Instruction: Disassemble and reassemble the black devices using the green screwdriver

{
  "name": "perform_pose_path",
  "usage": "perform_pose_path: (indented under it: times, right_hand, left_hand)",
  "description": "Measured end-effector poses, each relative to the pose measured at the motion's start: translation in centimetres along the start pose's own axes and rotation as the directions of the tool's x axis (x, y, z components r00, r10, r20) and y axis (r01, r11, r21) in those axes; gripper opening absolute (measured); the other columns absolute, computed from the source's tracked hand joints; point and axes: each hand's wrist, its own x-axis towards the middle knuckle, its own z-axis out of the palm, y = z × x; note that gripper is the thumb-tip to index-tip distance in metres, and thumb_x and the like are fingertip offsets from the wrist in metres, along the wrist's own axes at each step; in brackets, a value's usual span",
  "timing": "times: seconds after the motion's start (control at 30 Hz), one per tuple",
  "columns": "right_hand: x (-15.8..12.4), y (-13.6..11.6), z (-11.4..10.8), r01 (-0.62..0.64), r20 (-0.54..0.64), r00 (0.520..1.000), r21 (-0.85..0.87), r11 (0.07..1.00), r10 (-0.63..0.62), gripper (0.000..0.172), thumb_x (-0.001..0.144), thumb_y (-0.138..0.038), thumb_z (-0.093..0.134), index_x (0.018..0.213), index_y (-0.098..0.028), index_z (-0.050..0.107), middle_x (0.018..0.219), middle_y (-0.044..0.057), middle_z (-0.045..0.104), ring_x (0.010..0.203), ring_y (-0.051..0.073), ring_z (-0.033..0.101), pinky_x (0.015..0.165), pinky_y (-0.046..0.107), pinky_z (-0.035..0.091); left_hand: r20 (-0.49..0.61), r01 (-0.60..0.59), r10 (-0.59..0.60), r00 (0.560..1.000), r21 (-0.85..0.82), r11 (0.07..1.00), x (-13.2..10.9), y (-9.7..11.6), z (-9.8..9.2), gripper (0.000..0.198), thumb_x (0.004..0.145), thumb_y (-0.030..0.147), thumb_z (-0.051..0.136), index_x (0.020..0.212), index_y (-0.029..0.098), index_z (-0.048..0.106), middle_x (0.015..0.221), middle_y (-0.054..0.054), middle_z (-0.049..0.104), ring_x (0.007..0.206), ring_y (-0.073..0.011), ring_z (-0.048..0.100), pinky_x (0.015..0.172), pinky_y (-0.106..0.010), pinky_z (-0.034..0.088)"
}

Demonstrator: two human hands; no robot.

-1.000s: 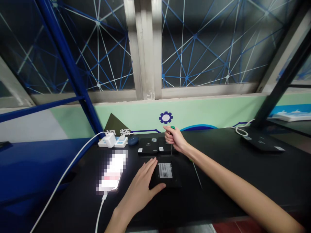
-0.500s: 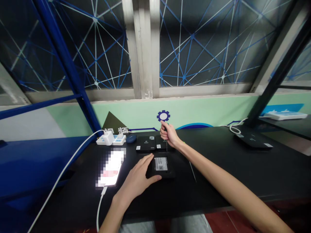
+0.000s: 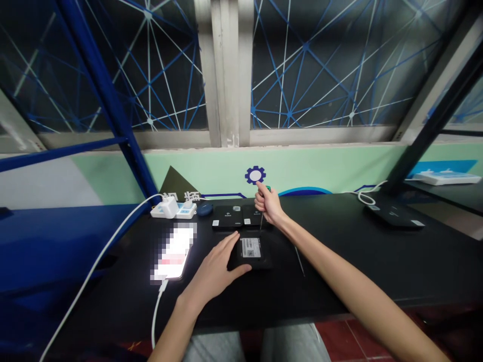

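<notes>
A flat black box (image 3: 266,259) with a white printed label lies on the black table in front of me. My left hand (image 3: 217,264) braces its left side, thumb along the near edge and fingertips at the far left corner. Above the box's far edge, my right hand (image 3: 268,205) is wrapped round a screwdriver (image 3: 261,222) with green on its handle. Its thin shaft points down, nearly upright; whether the tip touches the box I cannot tell. A second thin metal shaft (image 3: 300,261) lies to the right of the box, partly covered by my right forearm.
Behind the box sit two black devices (image 3: 227,217) side by side, with a round dark blue object (image 3: 205,209) to their left. Further left are a white power strip (image 3: 183,210) and a lit phone (image 3: 175,254) on a white cable (image 3: 154,317). Another black device (image 3: 394,216) lies far right.
The view has tilted down slightly, so everything sits a little higher. My right hand has shifted slightly right, keeping the screwdriver upright. My left hand stays on the box.
</notes>
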Motion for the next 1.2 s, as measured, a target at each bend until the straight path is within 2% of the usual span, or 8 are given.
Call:
perform_pose_path:
  times: [0.17,0.4,0.7,0.97,1.2]
  right_hand:
    - [0.8,0.6,-0.1,-0.02,-0.016,1.0,-0.006,1.0,0.02,0.055,0.076,-0.044,0.078,0.065,-0.024,0.028,0.044,-0.015,0.021,0.035,0.002,0.012,0.031,0.015,0.011]
    - [2.1,1.7,-0.5,-0.081,-0.038,0.996,-0.017,0.997,0.081,0.055,0.076,-0.042,0.078,0.066,-0.024,0.027,0.043,-0.015,0.022,0.034,0.002,0.013,0.029,0.014,0.012]
    - [2.2,1.8,-1.2,-0.096,-0.058,0.994,0.015,0.995,0.097,0.056,0.077,-0.043,0.077,0.065,-0.024,0.025,0.043,-0.015,0.021,0.035,0.002,0.012,0.029,0.014,0.011]
    - [1.1,1.0,-1.2,-0.06,-0.068,0.996,0.049,0.997,0.063,0.057,0.077,-0.042,0.078,0.065,-0.024,0.025,0.045,-0.015,0.019,0.036,0.003,0.011,0.03,0.014,0.011]
    - [2.0,1.4,-2.0,-0.123,-0.116,0.984,0.085,0.989,0.133,0.057,0.08,-0.044,0.075,0.066,-0.025,0.023,0.043,-0.015,0.018,0.035,0.003,0.009,0.028,0.014,0.011]
  left_hand:
    - [0.008,0.022,-0.022,1.0,-0.018,1.0,0.0,-0.2,0.1,0.082,0.092,0.062,0.053,0.156,0.026,0.02,0.161,-0.005,0.025,0.147,-0.0254,0.026,0.118,-0.041,0.026]
    - [0.03,0.015,-0.012,0.999,-0.075,0.997,0.3,-0.6,0.3,0.081,0.091,0.06,0.055,0.156,0.026,0.02,0.162,-0.006,0.022,0.148,-0.0266,0.022,0.119,-0.042,0.025]
    - [0.008,0.004,-0.004,1.0,-0.11,0.994,0.4,-1.0,0.6,0.08,0.09,0.06,0.057,0.155,0.029,0.024,0.161,-0.005,0.023,0.147,-0.0277,0.023,0.118,-0.043,0.026]
    - [0.002,0.009,-0.009,1.0,-0.111,0.994,0.5,-1.2,0.8,0.08,0.089,0.058,0.059,0.155,0.031,0.023,0.162,-0.004,0.022,0.147,-0.0284,0.024,0.118,-0.045,0.027]
    - [0.01,0.034,-0.033,0.999,-0.11,0.993,0.4,-0.9,0.5,0.08,0.087,0.057,0.062,0.154,0.032,0.026,0.161,-0.003,0.023,0.147,-0.0284,0.025,0.117,-0.045,0.029]
